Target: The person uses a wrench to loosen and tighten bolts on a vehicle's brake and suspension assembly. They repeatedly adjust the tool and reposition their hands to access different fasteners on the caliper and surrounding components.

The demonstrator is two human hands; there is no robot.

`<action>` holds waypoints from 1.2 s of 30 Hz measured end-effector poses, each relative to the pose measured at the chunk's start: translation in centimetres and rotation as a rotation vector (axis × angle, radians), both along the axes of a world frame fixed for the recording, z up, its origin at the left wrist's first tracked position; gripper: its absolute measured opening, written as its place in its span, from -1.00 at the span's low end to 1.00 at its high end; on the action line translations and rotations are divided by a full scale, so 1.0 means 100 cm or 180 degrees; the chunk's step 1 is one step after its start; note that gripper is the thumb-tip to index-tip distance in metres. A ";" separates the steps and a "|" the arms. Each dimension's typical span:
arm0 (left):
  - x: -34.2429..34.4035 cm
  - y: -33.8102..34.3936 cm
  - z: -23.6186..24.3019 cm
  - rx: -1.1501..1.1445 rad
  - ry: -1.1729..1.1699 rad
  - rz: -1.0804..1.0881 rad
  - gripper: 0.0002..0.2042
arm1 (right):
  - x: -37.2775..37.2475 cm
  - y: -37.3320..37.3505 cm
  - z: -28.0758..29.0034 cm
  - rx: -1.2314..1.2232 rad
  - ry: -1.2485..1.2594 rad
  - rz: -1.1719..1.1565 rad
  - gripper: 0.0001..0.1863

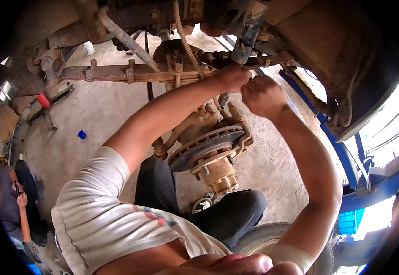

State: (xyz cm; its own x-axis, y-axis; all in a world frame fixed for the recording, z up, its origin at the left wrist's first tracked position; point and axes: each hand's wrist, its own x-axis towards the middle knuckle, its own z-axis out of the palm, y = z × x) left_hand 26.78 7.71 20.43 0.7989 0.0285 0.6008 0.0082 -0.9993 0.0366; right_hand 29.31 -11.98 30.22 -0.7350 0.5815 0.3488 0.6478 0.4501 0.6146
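Both my arms reach up under a vehicle. My left hand is closed just below the lower end of a dark shock absorber, beside the rusty leaf spring. Right against it, my right hand is curled into a fist. Whatever the fingers grip is hidden. Below the hands sits a brake disc with a rusty wheel hub. A ribbed hose hangs down just left of my left hand.
A blue cap lies on the concrete floor. Left stands a metal part with a red piece. Another person crouches at the lower left. A tyre lies near my right elbow; a blue lift frame and blue crate are at right.
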 end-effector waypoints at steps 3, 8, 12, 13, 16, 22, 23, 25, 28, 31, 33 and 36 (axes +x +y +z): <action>-0.001 -0.007 0.005 -0.0835 0.0737 0.0412 -0.81 | -0.036 -0.016 -0.033 -0.0417 0.0084 0.0318 -0.83; -0.003 -0.019 0.016 -0.1864 0.0130 0.0534 -0.84 | -0.066 -0.019 -0.052 -0.0081 0.0387 0.1446 -0.80; 0.015 -0.030 0.019 -0.0289 0.0346 0.0563 -0.82 | 0.058 0.003 -0.008 0.0752 -0.0009 -0.0380 -0.87; 0.019 -0.023 0.011 -0.0222 0.0450 0.0684 -0.82 | 0.059 0.006 -0.001 0.0826 0.0040 -0.0356 -0.88; 0.028 0.026 -0.029 -0.0815 -0.0268 -0.0016 -0.83 | 0.021 0.007 -0.015 0.0621 0.0125 -0.0968 -0.81; 0.003 -0.035 0.022 -0.0111 0.0471 0.0726 -0.87 | 0.038 0.013 -0.052 0.0362 0.0434 -0.3341 -0.72; -0.003 -0.042 0.024 -0.0342 0.0368 0.0713 -0.88 | 0.036 0.018 -0.048 0.0125 0.0633 -0.3558 -0.76; -0.010 -0.041 0.010 -0.0414 0.0076 0.0690 -0.79 | 0.029 0.020 -0.033 -0.0403 0.0970 -0.3553 -0.76; -0.061 -0.078 -0.003 -0.0098 -0.0127 0.0387 -0.31 | 0.042 0.030 -0.034 -0.0435 0.1240 -0.3538 -0.77; -0.110 -0.104 -0.008 -0.1148 0.0471 0.0187 -0.35 | 0.097 0.045 -0.041 -0.0332 0.1104 -0.3307 -0.75; -0.137 -0.101 -0.020 -0.0904 0.0919 0.0173 -0.41 | 0.132 0.053 -0.042 0.0041 0.0852 -0.2521 -0.79; -0.168 -0.092 -0.037 -0.0972 0.0892 0.0144 -0.44 | 0.125 0.062 -0.035 -0.0025 0.1043 -0.2742 -0.58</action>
